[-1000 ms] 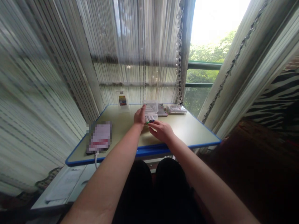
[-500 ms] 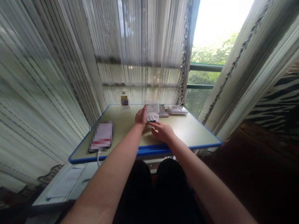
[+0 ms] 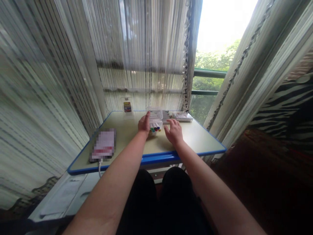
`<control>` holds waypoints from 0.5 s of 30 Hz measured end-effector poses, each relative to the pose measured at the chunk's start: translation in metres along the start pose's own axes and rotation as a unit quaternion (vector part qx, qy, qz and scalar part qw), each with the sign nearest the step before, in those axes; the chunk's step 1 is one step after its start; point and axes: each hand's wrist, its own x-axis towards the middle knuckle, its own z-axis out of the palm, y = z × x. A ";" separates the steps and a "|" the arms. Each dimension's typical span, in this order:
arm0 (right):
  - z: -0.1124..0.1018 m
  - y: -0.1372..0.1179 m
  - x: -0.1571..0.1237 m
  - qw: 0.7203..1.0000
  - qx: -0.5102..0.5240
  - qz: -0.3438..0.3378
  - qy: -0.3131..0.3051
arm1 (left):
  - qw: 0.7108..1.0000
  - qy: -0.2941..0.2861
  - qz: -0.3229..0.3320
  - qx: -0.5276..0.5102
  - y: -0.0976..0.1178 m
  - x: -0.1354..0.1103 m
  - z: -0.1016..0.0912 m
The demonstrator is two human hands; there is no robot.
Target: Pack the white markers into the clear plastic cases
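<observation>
My left hand [image 3: 144, 124] grips the left side of a clear plastic marker case [image 3: 158, 123], its lid raised at the back. Inside lie several white markers [image 3: 154, 125] whose coloured ends, green, red, blue and yellow among them, face me. Just right of the case, my right hand [image 3: 174, 130] hovers with fingers apart and nothing visible in it. Its fingertips are near a row of loose markers [image 3: 166, 116] lying behind the case. The palm side of my right hand is hidden.
A second clear case [image 3: 183, 117] lies at the back right of the blue-edged table [image 3: 200, 140]. An upright clear case with a yellow label [image 3: 127, 107] stands at the back left. A phone [image 3: 104, 143] with a white cable [image 3: 99, 168] lies front left. Curtains [image 3: 146, 49] hang behind.
My right hand has moved right and away from the marker ends, towards the loose markers. More coloured ends now show. My left hand keeps its hold on the case.
</observation>
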 end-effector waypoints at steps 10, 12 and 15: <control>0.013 0.004 0.011 0.962 -0.137 0.049 -0.230 | 1.000 0.000 0.009 0.014 -0.003 0.001 0.000; 0.015 0.004 0.015 0.954 -0.141 0.039 -0.261 | 1.000 0.002 0.010 0.011 -0.003 0.001 0.000; 0.019 0.006 0.021 0.947 -0.142 0.026 -0.287 | 1.000 0.005 0.007 0.015 -0.003 0.002 -0.002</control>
